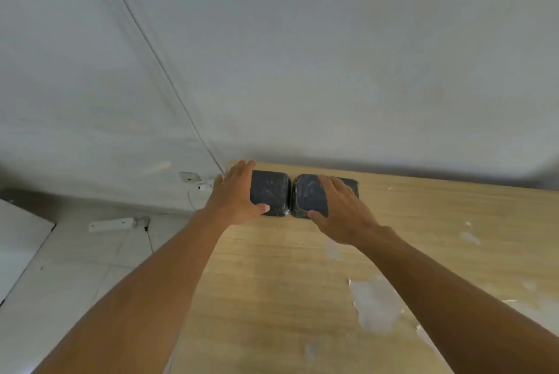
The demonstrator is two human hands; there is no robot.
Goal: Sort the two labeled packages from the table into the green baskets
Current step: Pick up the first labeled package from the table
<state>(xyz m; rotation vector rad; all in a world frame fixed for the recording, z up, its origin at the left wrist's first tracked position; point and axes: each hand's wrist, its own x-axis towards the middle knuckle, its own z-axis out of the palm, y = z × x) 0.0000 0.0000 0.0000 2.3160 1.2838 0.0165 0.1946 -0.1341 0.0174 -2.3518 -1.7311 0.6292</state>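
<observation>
Two dark plastic-wrapped packages lie side by side at the far left corner of the wooden table (pixel 272 283), touching each other. My left hand (pixel 234 196) wraps the left package (pixel 270 195), fingers over its far left side and thumb on its near edge. My right hand (pixel 340 210) lies on the right package (pixel 308 192), fingers spread over its top and thumb at its near edge. Both packages rest on the table. No label shows on either one, and no green basket is in view.
A grey wall stands right behind the table. The tabletop has white patches (pixel 375 304) where the surface is worn. Left of the table lies a tiled floor (pixel 75 267), with a white bracket (pixel 112 224) and a wall socket with a cable (pixel 193 183).
</observation>
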